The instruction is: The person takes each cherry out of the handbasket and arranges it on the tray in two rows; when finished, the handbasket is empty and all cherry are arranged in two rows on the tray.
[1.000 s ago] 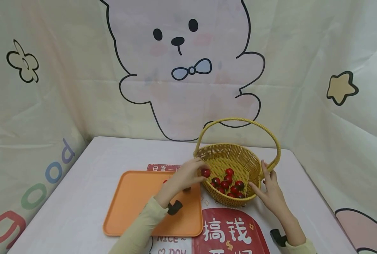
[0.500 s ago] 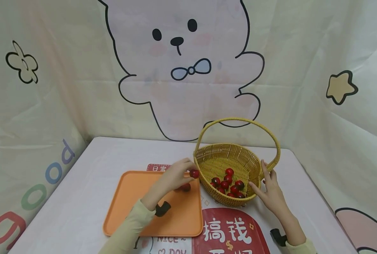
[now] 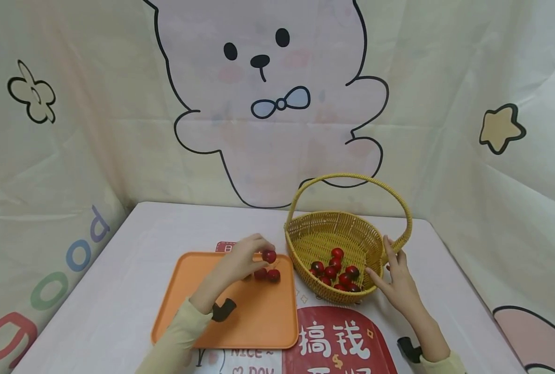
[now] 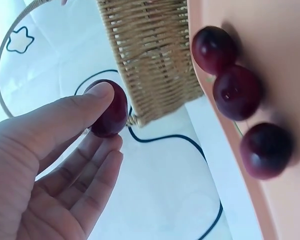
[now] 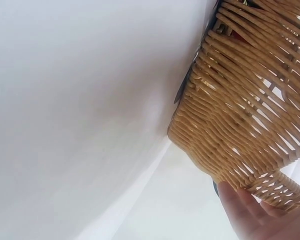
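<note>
Between thumb and fingers my left hand (image 3: 242, 259) pinches a dark red cherry (image 3: 269, 256) above the upper part of the orange tray (image 3: 240, 332). In the left wrist view three cherries (image 4: 237, 93) lie in a row on the tray, near its edge. The yellow wicker basket (image 3: 333, 223) has several red cherries (image 3: 330, 272) inside. My right hand (image 3: 401, 283) rests on the basket's right side, thumb at the rim and fingers by the handle's base; the right wrist view shows the fingertips against the weave (image 5: 230, 120).
Beneath the tray and basket lies a printed red and white mat (image 3: 338, 337) on the white table (image 3: 104, 311). The basket's tall handle (image 3: 352, 176) arches over it. A curtain with a cartoon bear (image 3: 305, 140) hangs behind.
My left hand has moved left from the basket's rim to over the tray, still pinching the cherry, uncovering cherries on the tray. The right hand keeps its place.
</note>
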Demonstrator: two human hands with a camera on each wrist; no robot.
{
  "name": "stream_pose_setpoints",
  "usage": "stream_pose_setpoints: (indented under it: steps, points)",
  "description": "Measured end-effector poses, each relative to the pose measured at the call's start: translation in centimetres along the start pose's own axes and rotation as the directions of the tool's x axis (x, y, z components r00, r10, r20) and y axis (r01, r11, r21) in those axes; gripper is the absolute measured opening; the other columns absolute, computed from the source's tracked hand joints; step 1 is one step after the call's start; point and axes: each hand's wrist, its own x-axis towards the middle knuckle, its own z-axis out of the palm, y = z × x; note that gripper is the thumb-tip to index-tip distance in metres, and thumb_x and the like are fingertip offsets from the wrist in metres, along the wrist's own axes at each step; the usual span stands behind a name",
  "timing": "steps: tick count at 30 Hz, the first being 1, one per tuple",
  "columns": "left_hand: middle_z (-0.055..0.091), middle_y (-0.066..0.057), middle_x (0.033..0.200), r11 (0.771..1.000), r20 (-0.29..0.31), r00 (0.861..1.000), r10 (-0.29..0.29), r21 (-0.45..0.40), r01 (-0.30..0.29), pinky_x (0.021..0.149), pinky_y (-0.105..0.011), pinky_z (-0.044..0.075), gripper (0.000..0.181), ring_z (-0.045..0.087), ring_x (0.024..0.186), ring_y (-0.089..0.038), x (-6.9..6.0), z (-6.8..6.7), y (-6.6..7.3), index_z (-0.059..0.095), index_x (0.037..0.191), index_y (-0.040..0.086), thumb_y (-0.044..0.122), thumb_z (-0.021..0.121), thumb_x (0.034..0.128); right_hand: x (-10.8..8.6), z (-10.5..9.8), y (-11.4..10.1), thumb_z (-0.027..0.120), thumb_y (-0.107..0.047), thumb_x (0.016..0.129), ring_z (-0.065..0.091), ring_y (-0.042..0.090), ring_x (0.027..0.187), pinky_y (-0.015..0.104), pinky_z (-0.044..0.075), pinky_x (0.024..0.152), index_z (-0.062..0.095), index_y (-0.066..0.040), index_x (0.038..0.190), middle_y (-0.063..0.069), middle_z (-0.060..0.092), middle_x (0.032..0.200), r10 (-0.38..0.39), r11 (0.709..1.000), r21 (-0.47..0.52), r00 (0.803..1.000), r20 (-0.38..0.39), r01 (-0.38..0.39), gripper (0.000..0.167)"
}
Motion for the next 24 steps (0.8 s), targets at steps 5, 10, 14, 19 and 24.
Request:
stream_pose_setpoints:
  steps: [5,10,14,19,24]
  points:
    - [0.061,-0.002,0.097,0.999,-0.003,0.999,-0.051,-0.01,0.051,0.081,-0.035,0.052,0.03,0.058,0.09,-0.016,-0.9,-0.5,-0.8,0.067,0.104,0.008,0.002,0.074,0.0755,0.0,0.0,0.0,0.072,-0.016,0.08,0.051,0.047,0.104,0.058,0.048,0.078,0.009,-0.02,0.15,0.032,0.023,0.137,-0.001,1.0,0.006,1.0,0.0,0.001,0.094]
    - [0.06,-0.001,0.095,0.997,-0.009,0.998,-0.066,0.044,0.067,0.081,-0.034,0.052,0.027,0.059,0.09,-0.016,-1.7,-0.9,-1.8,0.067,0.1,0.007,0.003,0.075,0.0743,0.0,0.0,0.0,0.072,-0.015,0.079,0.052,0.047,0.102,0.058,0.049,0.077,0.01,-0.019,0.15,0.032,0.024,0.137,-0.003,1.0,0.004,1.0,0.0,0.003,0.094]
    - [0.06,-0.002,0.095,0.996,-0.009,0.997,-0.077,0.052,0.078,0.081,-0.035,0.052,0.027,0.06,0.089,-0.017,-2.0,-1.2,-2.5,0.068,0.1,0.005,0.001,0.074,0.074,0.0,0.0,0.1,0.072,-0.016,0.08,0.052,0.047,0.102,0.058,0.048,0.077,0.01,-0.019,0.15,0.031,0.023,0.138,0.004,1.0,0.004,1.0,0.007,-0.004,0.094]
    - [0.062,-0.001,0.094,0.991,0.009,0.995,-0.097,0.097,0.096,0.08,-0.035,0.051,0.027,0.06,0.088,-0.018,-2.2,-1.9,-3.0,0.068,0.1,0.006,0.002,0.075,0.074,0.0,0.0,0.1,0.072,-0.017,0.08,0.052,0.047,0.102,0.059,0.048,0.077,0.009,-0.019,0.15,0.031,0.022,0.138,0.009,1.0,0.004,1.0,0.012,-0.01,0.094]
    - [0.062,-0.003,0.093,0.984,0.047,0.988,-0.146,0.115,0.139,0.081,-0.036,0.051,0.028,0.059,0.088,-0.02,-2.4,-2.3,-3.5,0.068,0.1,0.004,0.001,0.075,0.0736,0.0,0.0,0.1,0.072,-0.016,0.08,0.051,0.047,0.105,0.058,0.048,0.078,0.008,-0.022,0.15,0.032,0.022,0.138,0.003,1.0,0.008,1.0,0.009,-0.003,0.095]
